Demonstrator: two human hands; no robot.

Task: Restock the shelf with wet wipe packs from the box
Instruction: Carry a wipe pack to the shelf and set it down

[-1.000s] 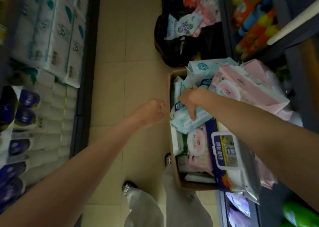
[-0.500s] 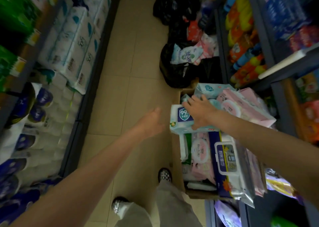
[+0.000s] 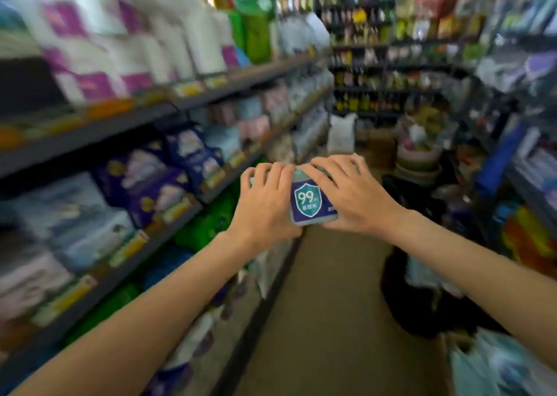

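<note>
Store aisle, heavy motion blur. Shelving on the left (image 3: 126, 124) runs from 9 o'clock up toward 12, stocked with white-and-purple paper packs on top, dark blue and pale pastel soft packs on the middle tiers, green packs lower down; details too smeared to read. Right-side shelving (image 3: 518, 166) at 3 o'clock, contents blurred. Tan floor (image 3: 325, 320) runs down the middle toward 6 o'clock. Black bags (image 3: 422, 305) sit on the floor at 4 o'clock; the box itself can't be made out in this view. Dead centre, held up in the air clear of every shelf: one wet wipe pack (image 3: 310, 201), pale teal wrapper with a blue shield label reading 99. Left hand (image 3: 265, 206) grips its left end, fingers curled over the top edge; right hand (image 3: 352, 197) clamps the right end, fingers spread over the top, thumb underneath. Handling guess: soft film pouch, moist contents, moderate weight, squashy rather than stiff, wrapper likely slick. Best held by the short ends or flat under the body, as here; avoid squeezing the flap lid area. Not fragile, tolerates being pushed into a shelf gap.
</note>
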